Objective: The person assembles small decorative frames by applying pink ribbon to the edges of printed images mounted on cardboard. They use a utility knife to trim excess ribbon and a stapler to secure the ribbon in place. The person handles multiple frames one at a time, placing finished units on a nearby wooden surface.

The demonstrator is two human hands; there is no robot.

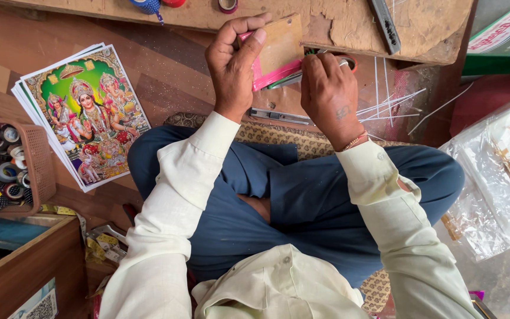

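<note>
Left hand [231, 65] is closed on a small tan board [281, 44] with a pink edge, pinched between thumb and fingers above the palm. Right hand [329, 88], fingers curled down, is pressed just right of the board; what it grips cannot be told. Left of the board, a stack of colourful prints [90, 112] is laid, with a brown basket [36, 165] beyond.

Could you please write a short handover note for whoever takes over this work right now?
Left hand: grips a brown card with a pink strip, tilted up over the wooden board.
Right hand: closed on a slim tool at the card's lower edge; its tip is hidden.
Nearby: a metal cutter by the knees, thin white strips to the right, a stack of prints to the left.
Done: card picked up. Left: the edge work, progress unclear.
</note>
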